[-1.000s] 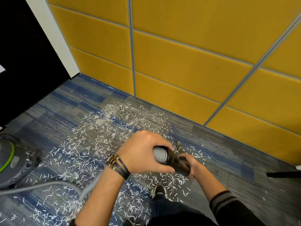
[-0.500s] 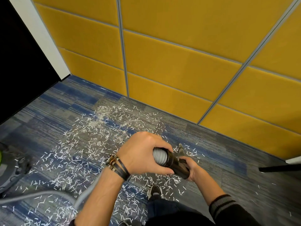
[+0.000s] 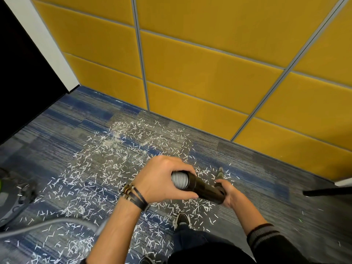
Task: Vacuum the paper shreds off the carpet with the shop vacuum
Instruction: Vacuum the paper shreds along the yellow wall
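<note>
So the left hand [image 3: 162, 180] grips the black plastic vacuum wand [image 3: 203, 189] at its grey ribbed hose [image 3: 179, 181], right hand [image 3: 228, 195] clamps lower, probably for steering over white paper shreds [image 3: 108, 143] littering the blue-grey carpet [image 3: 57, 130].

vacuum body [image 3: 11, 199] was cut off at the left edge and blurry, the nozzle tip [image 3: 220, 172] mostly hid behind the right hand [image 3: 228, 193].

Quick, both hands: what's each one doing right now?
Left hand: gripping the grey ribbed hose where it meets the black tube.
Right hand: gripping the black tube's far end.
</note>
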Motion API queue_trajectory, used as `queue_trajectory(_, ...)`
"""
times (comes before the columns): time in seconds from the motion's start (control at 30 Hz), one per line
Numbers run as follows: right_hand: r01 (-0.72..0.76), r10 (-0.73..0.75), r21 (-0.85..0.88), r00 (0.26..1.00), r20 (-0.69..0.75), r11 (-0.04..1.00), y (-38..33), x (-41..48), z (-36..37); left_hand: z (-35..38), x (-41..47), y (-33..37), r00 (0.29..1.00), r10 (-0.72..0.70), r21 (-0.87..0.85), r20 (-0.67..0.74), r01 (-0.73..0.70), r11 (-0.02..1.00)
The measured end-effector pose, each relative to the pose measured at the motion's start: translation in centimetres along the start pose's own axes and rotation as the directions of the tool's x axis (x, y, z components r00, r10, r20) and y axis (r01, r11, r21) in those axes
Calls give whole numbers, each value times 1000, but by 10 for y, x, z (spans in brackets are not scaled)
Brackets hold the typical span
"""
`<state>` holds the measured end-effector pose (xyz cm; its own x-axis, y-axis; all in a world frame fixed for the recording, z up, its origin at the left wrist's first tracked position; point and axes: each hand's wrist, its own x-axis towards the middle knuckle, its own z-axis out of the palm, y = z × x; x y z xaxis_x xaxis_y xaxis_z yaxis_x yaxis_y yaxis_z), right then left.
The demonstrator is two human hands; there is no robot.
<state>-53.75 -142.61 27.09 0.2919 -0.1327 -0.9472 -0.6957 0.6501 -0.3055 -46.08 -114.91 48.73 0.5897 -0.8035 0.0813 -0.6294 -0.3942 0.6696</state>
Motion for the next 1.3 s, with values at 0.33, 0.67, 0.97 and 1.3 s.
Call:
queue_trajectory(0.33,76,-71,30,987,-144,997,-23,25,-19,32,34,-16,997,-35,43,75,32,999)
queue_trajectory(0.67,35,-22,116,994,-111,993,-2,18,-12,22,27,-26,999,-26,18,38,26,1000)
queue_trajectory(0.97,60,-51,49,983,-176,997,35,2,-9,16,8,-22,996,-23,-15,88,24,1000)
queue_trajectory(1.3,62,-79,-105,983,-165,993,14,-14,-27,26,7,-2,1000,13,-29,18,-12,1000)
